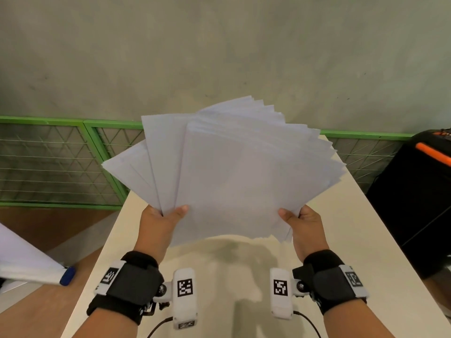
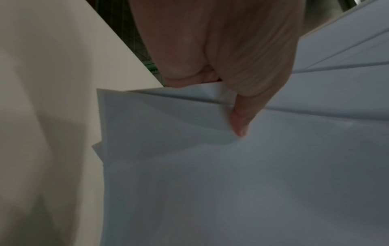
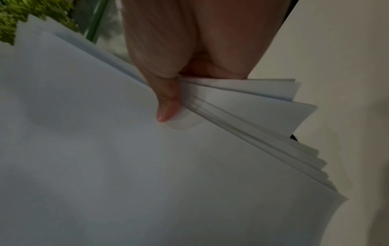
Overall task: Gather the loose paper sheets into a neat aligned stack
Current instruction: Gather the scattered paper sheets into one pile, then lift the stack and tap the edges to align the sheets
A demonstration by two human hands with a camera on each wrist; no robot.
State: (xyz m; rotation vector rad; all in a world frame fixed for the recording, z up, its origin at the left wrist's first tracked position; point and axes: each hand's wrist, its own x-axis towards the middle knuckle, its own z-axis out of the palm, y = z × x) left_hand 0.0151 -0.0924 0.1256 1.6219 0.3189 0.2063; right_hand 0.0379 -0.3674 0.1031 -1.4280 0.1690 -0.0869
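- While the paper sheets (image 1: 234,181) are held in the air above the table (image 1: 346,240), both hands clamp them near the 6 o'clock edge: the left hand (image 1: 159,222) pinches the 7 o'clock corner region, thumb on top, and the right hand (image 1: 303,224) pinches the 5 o'clock corner region in the same way.
- Fan condition: the sheets splay from 10 o'clock round to 2 o'clock, with staggered edges plain in the right wrist view. The bundle is not yet aligned.
- Risk, slip-out: outer sheets at 10 o'clock are caught only near their corners. A loosened pinch would probably let them slide free and fall past the table edge.
- Risk, creasing: in the left wrist view the thumb (image 2: 240,123) presses a dent into the top sheet. Squeezing harder to square the fan could fold corners.
- Risk, buckling: the far portion at 12 o'clock is unsupported. Tapping the 6 o'clock edge on the table at a tilt could bow the bundle and worsen the offset.
- Risk, uneven release: easing one hand before the other would likely rotate the fan further.
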